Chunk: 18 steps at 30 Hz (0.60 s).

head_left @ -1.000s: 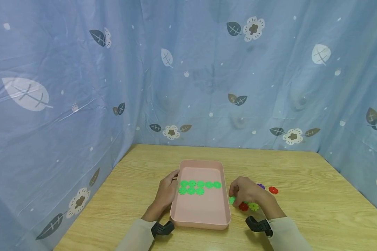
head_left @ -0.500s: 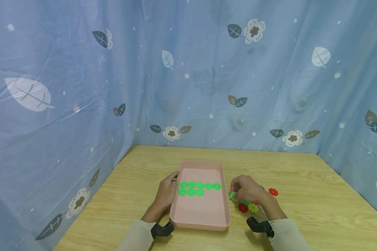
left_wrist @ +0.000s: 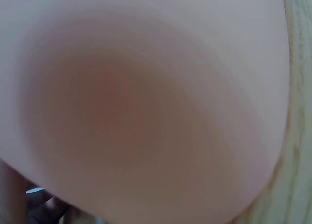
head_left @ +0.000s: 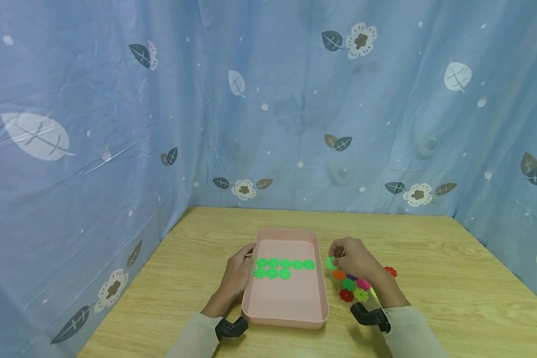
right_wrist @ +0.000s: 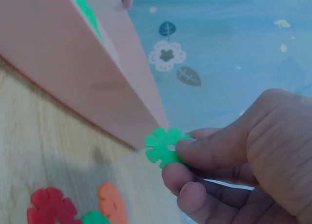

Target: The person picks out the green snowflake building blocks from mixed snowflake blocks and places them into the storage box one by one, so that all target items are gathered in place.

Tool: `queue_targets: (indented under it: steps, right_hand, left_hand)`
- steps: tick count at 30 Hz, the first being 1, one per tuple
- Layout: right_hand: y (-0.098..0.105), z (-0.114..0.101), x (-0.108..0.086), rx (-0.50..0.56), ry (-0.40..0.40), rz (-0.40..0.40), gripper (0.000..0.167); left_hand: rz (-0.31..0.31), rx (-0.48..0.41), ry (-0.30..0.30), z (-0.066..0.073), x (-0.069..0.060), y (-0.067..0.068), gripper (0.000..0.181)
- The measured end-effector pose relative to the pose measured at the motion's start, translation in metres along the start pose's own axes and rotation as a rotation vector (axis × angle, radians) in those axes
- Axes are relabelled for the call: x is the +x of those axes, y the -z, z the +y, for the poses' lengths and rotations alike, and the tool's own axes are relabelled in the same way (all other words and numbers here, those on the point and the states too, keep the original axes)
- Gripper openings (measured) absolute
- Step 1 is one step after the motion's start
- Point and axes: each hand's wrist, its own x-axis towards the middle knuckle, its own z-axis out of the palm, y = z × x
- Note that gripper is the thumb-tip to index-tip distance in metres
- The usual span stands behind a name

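In the head view, my right hand (head_left: 354, 257) is just right of the pink tray (head_left: 286, 304), above several loose flower pieces. It pinches a bright green flower-shaped plastic disc (right_wrist: 160, 145) between thumb and fingers, shown clearly in the right wrist view. My left hand (head_left: 238, 274) holds the tray by its left side. Inside the tray, bright green flower discs (head_left: 273, 273) lie flat in two rows, the back row longer than the front one. The tray's wall (left_wrist: 146, 112) fills most of the left wrist view, blurred, and hides most of the left hand's fingers.
On the wooden table (head_left: 447, 293), right of the tray, lie an orange disc (head_left: 339, 274), a darker green disc (head_left: 348, 284), a pink disc (head_left: 363, 284), a red disc (head_left: 346, 295) and a yellow-green disc (head_left: 361, 295). Another red disc (head_left: 391, 271) lies farther right. Behind hangs a blue curtain (head_left: 295, 124).
My right hand has moved up and away from the loose pieces with the green disc, uncovering the orange, darker green and pink discs. The left hand and tray have stayed put.
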Motion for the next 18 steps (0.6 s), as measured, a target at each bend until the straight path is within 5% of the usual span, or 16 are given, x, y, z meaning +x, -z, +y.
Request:
queue_targets:
  steps: [8, 18]
  right_hand:
    - [-0.001, -0.017, 0.013, 0.031, 0.007, 0.033, 0.004]
    - [-0.01, -0.025, 0.029, 0.088, 0.017, -0.055, 0.006]
  left_hand:
    - [0.005, -0.01, 0.013, 0.0, 0.0, 0.001, 0.046]
    - [0.006, -0.007, 0.001, -0.001, 0.0, 0.0, 0.045]
